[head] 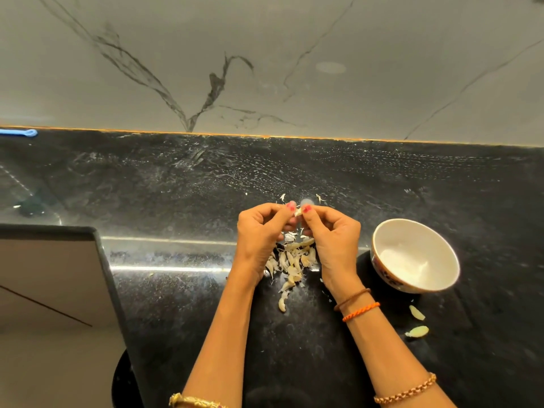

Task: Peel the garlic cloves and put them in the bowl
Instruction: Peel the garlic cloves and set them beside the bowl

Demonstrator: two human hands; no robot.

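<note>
Left hand (259, 231) and right hand (332, 231) pinch one garlic clove (298, 212) between curled fingertips above a pile of cloves (291, 263) on the black counter (176, 187); a white bowl (418, 278) sits just right. Two loose cloves (416, 322) lie nearer.

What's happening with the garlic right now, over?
Left hand and right hand both pinching one garlic clove, mid-peel. Pile of cloves below. Bowl at right, path unobstructed.

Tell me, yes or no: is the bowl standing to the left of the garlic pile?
No, the bowl stands on the counter to the right of the garlic pile, beyond the right hand.
</note>
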